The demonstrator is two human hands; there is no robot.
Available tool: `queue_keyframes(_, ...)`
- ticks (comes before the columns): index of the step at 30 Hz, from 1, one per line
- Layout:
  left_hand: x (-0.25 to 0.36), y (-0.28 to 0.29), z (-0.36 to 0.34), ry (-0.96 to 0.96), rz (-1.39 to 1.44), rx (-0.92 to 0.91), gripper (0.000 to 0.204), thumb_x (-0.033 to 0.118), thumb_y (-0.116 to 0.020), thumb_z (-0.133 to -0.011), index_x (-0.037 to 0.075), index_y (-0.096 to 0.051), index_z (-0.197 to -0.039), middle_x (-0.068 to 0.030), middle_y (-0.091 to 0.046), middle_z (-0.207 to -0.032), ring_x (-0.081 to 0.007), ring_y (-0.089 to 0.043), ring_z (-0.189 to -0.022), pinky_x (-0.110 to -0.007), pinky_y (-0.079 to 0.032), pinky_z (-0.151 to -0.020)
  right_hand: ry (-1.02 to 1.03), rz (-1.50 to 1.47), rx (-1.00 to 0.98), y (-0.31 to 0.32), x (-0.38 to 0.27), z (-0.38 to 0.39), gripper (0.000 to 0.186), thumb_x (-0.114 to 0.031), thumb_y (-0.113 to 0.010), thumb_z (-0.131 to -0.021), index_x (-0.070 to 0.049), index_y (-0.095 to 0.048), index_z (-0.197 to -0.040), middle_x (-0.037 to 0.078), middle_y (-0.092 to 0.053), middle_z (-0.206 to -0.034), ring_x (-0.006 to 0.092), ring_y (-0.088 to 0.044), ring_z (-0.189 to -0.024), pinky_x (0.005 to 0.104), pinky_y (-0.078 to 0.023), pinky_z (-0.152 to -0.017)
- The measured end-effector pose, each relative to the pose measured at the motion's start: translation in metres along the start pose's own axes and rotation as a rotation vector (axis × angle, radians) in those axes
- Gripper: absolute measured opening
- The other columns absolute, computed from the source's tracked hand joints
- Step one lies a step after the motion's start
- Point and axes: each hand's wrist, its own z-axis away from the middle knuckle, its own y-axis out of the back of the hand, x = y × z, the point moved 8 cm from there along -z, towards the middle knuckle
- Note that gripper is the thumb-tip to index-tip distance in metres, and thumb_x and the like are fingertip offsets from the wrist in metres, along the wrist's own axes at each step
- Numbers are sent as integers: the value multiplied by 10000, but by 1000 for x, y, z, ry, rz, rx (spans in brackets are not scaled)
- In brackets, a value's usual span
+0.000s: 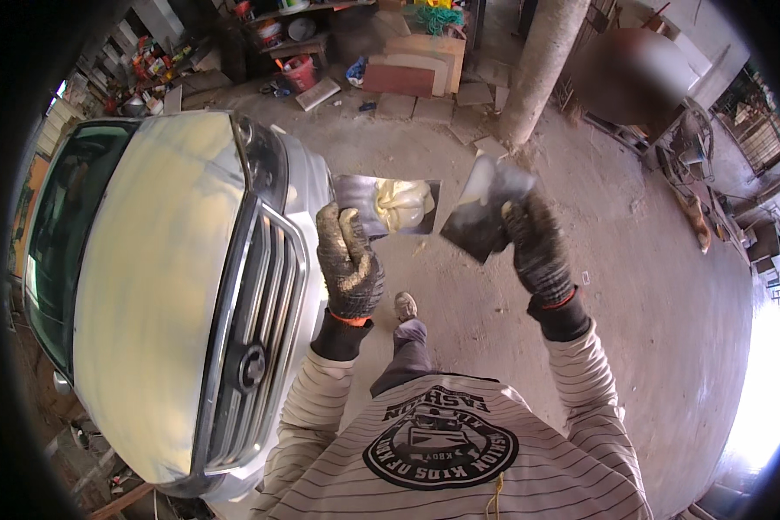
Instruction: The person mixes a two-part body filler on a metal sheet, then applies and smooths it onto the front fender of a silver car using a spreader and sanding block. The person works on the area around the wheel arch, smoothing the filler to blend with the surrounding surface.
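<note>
Gloved left hand point(351, 264) grips a plate point(355, 195) of pale paste point(400, 208), right hand point(539, 250) a dark sheet point(481, 215), beside a car point(156, 286).

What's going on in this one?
A person in dark work gloves stands beside the front of a car, both hands raised. The left hand holds a flat rectangular plate bearing a thick mound of pale yellow paste. The right hand grips a dark flat spreader, slightly blurred and held apart from the plate. To the left, the car hood has a patchy pale yellow coating; neither tool touches it.
</note>
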Motion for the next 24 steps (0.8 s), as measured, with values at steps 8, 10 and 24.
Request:
queue_keyframes(8, -72, -107, -107, -76, 102, -196, 192, 29, -559, -1004, -66, -542, -1170, -237, -613, -939, -338, -579, -733, -399, -478, -662, -126, 148, 17, -73, 92, -161, 222, -203, -553, -1043, -7, -642, -1099, 36, -674, -898, 122, -617, -828, 293, -522, -750)
queue_keyframes(10, -84, -129, -138, -183, 76, -216, 203, 32, -577, -984, -59, -542, -1162, -272, -630, -950, -414, -603, -732, -443, -476, -614, -223, 18, -27, -83, 103, -198, 218, -193, -539, -1046, -7, -642, -1094, 37, -674, -885, 118, -612, -818, 286, -517, -747)
queue_keyframes(24, -245, -270, -275, -23, 55, -317, 357, -23, -564, -915, -32, -495, -1266, -237, -667, -868, -470, -638, -755, -477, -515, -641, 15, -4, -273, -159, 168, -515, 243, -178, -529, -1046, -10, -638, -1185, 60, -672, -903, 127, -604, -820, 302, -517, -798)
